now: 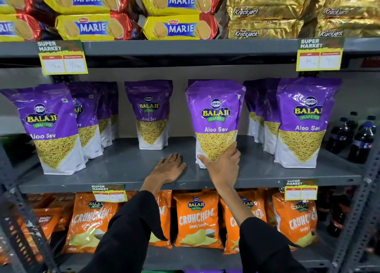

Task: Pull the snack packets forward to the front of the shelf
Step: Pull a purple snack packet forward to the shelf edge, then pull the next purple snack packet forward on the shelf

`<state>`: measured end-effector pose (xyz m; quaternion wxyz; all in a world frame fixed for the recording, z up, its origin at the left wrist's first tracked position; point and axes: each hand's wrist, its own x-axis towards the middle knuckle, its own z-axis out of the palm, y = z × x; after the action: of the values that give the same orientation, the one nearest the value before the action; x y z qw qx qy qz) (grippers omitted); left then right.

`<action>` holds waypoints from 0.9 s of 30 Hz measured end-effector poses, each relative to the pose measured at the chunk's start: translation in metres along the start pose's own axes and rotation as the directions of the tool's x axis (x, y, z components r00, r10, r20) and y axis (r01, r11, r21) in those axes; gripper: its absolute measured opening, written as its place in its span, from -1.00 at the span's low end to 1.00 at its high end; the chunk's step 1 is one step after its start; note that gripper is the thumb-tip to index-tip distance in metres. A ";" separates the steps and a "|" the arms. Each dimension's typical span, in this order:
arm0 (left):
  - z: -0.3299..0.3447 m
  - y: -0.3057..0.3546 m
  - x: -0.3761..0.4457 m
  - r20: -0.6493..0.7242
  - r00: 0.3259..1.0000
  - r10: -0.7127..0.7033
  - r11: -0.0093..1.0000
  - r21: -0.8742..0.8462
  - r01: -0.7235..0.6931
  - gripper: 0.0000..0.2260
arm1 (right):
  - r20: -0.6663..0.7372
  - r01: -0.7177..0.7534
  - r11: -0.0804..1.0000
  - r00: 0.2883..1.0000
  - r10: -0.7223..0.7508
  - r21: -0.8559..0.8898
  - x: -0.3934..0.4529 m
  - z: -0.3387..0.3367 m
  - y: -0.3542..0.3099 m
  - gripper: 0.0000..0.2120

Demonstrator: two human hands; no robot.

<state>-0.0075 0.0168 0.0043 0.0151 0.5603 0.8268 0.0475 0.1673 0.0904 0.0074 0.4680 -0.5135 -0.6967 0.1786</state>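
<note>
Middle shelf point(127, 165), grey metal, carries purple Aloo Sev packets standing upright in rows. Far left: front packet point(51, 128) already near the shelf edge, with more packets point(90, 118) queued close behind it. Next right, a lone packet point(152, 114) stands well back, not yet pulled; likely the next one due. Left hand point(170, 167) lies palm down on bare shelf between that packet and the held one, fingers spread flat, holding nothing. Right hand point(221, 161) grips the held packet point(216, 118) low down, thumb across the left of its base, fingers point(233, 149) wrapped on the right side; packet upright, its base near the front but seemingly short of the edge. Right again: another front packet point(304, 124) already forward, with a row point(261, 112) behind it. Cola bottles point(362, 141) stand at the far right. Risks, as judged: the low grip leaves a tall top free, so a quick tug could tip the packet forward off the shelf; a hard squeeze could crush the sev; pulling past the edge leaves the base overhanging above the orange packets point(197, 217) below.
</note>
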 end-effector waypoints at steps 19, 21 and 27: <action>-0.006 0.003 -0.010 -0.025 0.999 -0.024 0.996 -0.084 0.021 -0.42 | 0.063 -0.034 0.993 0.998 0.027 0.114 -0.004 -0.001 -0.008 0.32; -0.006 0.001 -0.012 -0.061 0.997 -0.043 0.989 -0.145 0.034 -0.42 | -0.027 0.038 0.986 0.999 -0.034 0.160 -0.015 -0.004 -0.008 0.19; -0.016 -0.027 -0.027 -0.106 0.987 -0.118 0.933 -0.352 0.073 -0.48 | -0.075 0.259 0.875 0.965 -0.250 0.408 -0.054 -0.006 -0.035 -0.35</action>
<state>-0.0237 -0.0192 0.0164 0.0639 0.5039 0.8311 0.2266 0.1548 0.0268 0.0107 0.5926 -0.3080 -0.6996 0.2541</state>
